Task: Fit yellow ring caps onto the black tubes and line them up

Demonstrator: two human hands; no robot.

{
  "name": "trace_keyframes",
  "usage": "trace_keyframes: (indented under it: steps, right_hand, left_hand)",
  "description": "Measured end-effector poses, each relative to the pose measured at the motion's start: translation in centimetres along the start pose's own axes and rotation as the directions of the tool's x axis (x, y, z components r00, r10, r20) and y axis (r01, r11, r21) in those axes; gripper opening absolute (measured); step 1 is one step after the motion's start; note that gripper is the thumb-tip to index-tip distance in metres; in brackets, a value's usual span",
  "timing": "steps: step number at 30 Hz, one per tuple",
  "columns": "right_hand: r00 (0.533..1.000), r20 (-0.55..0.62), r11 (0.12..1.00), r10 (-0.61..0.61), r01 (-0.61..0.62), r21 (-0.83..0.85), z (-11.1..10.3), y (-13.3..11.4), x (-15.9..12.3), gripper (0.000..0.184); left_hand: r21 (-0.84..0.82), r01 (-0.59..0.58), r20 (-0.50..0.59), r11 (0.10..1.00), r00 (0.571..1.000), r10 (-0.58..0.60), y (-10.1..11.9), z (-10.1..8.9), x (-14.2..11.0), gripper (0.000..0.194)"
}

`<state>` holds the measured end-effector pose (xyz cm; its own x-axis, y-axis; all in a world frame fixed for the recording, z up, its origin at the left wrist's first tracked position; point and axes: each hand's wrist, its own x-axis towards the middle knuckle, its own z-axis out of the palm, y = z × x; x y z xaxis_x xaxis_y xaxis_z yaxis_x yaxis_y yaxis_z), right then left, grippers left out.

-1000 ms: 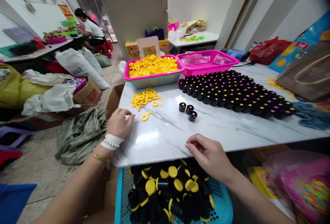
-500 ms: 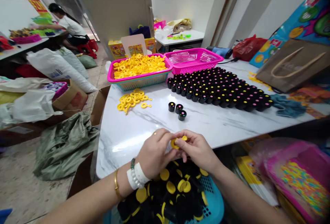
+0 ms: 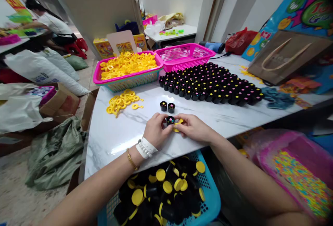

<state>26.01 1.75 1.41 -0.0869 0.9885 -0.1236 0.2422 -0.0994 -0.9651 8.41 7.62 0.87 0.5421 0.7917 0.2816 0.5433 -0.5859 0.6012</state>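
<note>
On the marble-patterned table (image 3: 117,135), my left hand (image 3: 156,130) has its thumb and fingers round a small black cup (image 3: 170,120) with coloured bits inside. My right hand (image 3: 195,127) pinches a yellow ring piece with a tab (image 3: 179,125), its fingertips against the cup's right side. Just behind stand two more black cups, one (image 3: 163,106) left of the other (image 3: 171,107). Loose yellow ring pieces (image 3: 121,101) lie in a pile to the left. Below the table edge, a blue basket (image 3: 213,194) holds many black containers with yellow ends (image 3: 168,186).
A pink basket (image 3: 97,76) full of yellow ring pieces stands at the back left, beside another pink basket (image 3: 187,50). Rows of black cups (image 3: 208,83) cover the back right. Farther right is a brown paper bag (image 3: 281,56). A person (image 3: 53,23) sits at another table.
Both hands have moved forward from above the blue basket onto the table. My left hand has taken hold of the nearest black cup; the yellow ring piece is in my right hand.
</note>
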Motion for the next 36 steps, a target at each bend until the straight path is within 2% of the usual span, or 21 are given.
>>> trace_keyframes:
  steps: [3,6,9,14,19,26,31,36]
  right_hand:
    - [0.999,-0.017,0.999,-0.030,0.030,-0.036,0.5,-0.1,-1.1,0.035]
    - [0.992,-0.083,0.990,0.092,-0.082,0.116,0.3,-0.6,-2.0,0.043]
    - [0.989,-0.075,0.968,0.129,-0.109,0.225,0.3,-1.7,-2.0,0.034]
    - [0.991,-0.098,0.983,0.094,-0.077,0.169,1.0,-2.6,-0.2,0.026]
    - [0.984,-0.162,0.979,0.070,-0.037,0.203,1.4,-1.5,1.1,0.023]
    - [0.964,-0.243,0.961,0.105,-0.035,0.273,2.4,-1.0,1.3,0.024]
    - [0.956,-0.274,0.983,0.106,-0.059,0.175,2.5,-1.6,1.0,0.025]
    - [0.956,-0.290,0.994,0.052,-0.021,0.110,2.5,-1.5,0.8,0.024]
  left_hand:
    - [0.011,-0.008,0.022,1.000,1.000,0.008,0.0,-0.6,-0.9,0.025]
    - [0.017,-0.020,0.053,1.000,0.998,0.019,-0.2,-0.9,-1.4,0.027]
    - [0.013,-0.032,0.076,0.999,0.997,0.031,-0.3,-0.8,-1.4,0.024]
    - [-0.010,-0.035,0.111,0.999,0.993,0.036,-0.4,-0.9,-1.3,0.021]
    - [-0.023,-0.012,0.138,1.000,0.990,0.015,-0.2,-1.0,-1.3,0.020]
    - [0.018,-0.012,0.175,1.000,0.985,0.008,-0.1,-1.0,-1.2,0.022]
    - [0.057,-0.013,0.171,0.998,0.985,0.003,0.0,-1.0,-1.3,0.023]
    - [0.059,-0.039,0.171,0.998,0.985,0.028,-0.1,-0.9,-1.3,0.021]
